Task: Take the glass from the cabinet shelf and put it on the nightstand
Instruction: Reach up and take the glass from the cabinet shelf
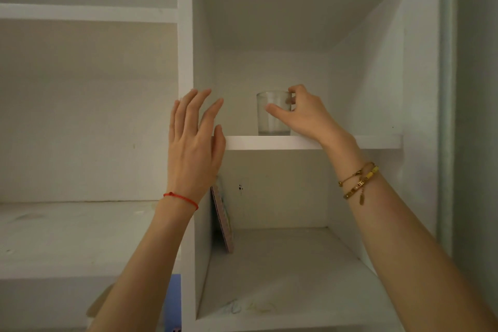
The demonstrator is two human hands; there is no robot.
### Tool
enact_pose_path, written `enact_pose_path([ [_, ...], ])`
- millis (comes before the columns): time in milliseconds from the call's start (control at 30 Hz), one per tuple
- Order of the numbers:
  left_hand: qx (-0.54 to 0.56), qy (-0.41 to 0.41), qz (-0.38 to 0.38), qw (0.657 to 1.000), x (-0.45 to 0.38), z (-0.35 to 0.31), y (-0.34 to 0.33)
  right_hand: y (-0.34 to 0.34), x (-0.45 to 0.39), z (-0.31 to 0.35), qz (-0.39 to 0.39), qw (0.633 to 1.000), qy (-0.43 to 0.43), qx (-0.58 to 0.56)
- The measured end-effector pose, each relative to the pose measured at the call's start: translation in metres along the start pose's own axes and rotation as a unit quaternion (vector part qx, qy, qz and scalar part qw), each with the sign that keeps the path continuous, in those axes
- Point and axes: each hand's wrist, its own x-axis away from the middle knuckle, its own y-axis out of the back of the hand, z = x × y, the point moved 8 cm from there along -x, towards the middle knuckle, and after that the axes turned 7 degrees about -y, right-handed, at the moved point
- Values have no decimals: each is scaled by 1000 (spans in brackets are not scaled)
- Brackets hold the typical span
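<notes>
A small clear glass (270,121) stands upright on the white cabinet shelf (377,141) in the narrow middle compartment. My right hand (304,113) reaches in from the right and wraps the glass, thumb across its front and fingers behind its rim. The glass still rests on the shelf board. My left hand (194,140) is raised with fingers spread against the compartment's left upright, its thumb touching the shelf's front edge; it holds nothing. The nightstand is not in view.
A thin patterned board (222,219) leans against the left wall of the compartment below. Wide white shelves (67,226) extend to the left. A blue object (172,302) shows at the bottom beside my left forearm. A wall edge runs down the right side.
</notes>
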Motion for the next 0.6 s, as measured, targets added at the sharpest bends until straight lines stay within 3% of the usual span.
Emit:
enact_pose_path([
  [267,40,100,-52,993,5,16,5,-10,-8,-9,36,999,-26,11],
  [600,79,121,-66,987,7,19,5,-10,-8,-9,32,999,-21,1],
])
